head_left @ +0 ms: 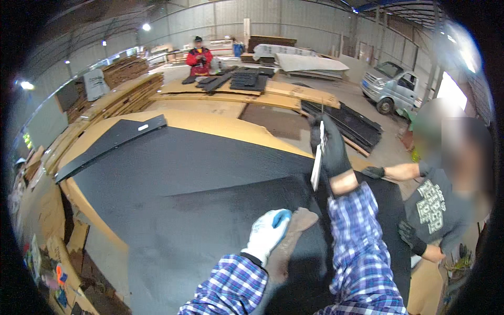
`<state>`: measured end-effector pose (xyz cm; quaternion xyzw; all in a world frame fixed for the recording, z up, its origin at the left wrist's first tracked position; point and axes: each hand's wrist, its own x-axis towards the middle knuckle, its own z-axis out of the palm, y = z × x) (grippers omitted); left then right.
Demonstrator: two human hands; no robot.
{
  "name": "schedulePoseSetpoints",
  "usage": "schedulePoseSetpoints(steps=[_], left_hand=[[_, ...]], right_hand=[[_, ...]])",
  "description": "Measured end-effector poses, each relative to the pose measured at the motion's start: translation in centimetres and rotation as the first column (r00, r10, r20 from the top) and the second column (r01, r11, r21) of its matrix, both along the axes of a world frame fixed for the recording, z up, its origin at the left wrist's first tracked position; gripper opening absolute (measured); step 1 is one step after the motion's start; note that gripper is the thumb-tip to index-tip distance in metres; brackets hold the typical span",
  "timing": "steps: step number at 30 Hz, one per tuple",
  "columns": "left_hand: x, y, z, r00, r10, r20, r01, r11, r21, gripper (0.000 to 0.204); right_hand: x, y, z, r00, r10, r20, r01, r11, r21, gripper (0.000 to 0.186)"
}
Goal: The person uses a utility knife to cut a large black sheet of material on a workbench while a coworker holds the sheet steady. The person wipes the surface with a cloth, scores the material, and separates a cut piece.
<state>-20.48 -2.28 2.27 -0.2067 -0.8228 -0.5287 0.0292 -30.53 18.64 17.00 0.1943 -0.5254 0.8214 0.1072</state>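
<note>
Counted: one white-and-blue-gloved left hand [266,234], curled beside one grey-brown cloth-like piece [300,223], grip unclear; one black-gloved right hand [332,149], grasping one slim white tool [317,169]. Under hands: broad black sheeting [210,231]. Beyond: one silver van [391,86], corrugated metal walls [304,23].

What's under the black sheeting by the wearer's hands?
A tan sheet shows past the far edge of the black sheeting. How far it extends underneath, and anything else there, is covered.

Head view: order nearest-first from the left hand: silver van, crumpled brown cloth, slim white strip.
1. Crumpled brown cloth: just right of the white-gloved left hand.
2. Slim white strip: farther right, at the black-gloved right hand.
3. Silver van: right background.
</note>
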Motion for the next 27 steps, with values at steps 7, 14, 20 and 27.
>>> schedulePoseSetpoints(steps=[7,14,20,27], left_hand=[[-0.4,-0.1,-0.3,0.999,-0.033,-0.003,0.033,0.999,-0.018,0.034],[-0.1,0.0,0.4,1.0,-0.001,-0.021,0.0,1.0,-0.028,0.035],[-0.1,0.1,0.8,0.997,0.042,-0.068,-0.041,0.999,0.011,0.04],[1.3,2.5,0.8,0.949,-0.152,-0.274,-0.015,0.852,-0.524,0.084]], right_hand=[[24.8,-5.8,-4.8,0.926,0.055,0.373,-0.284,0.754,0.593,0.022],[32.3,-1.3,-14.3,0.639,0.062,0.767,-0.018,0.998,-0.065,0.023],[38.8,2.6,-16.9,0.897,-0.441,0.026,0.297,0.644,0.705,0.025],[45.6,2.5,-16.3,0.684,-0.58,0.442,0.28,0.768,0.576,0.028]])
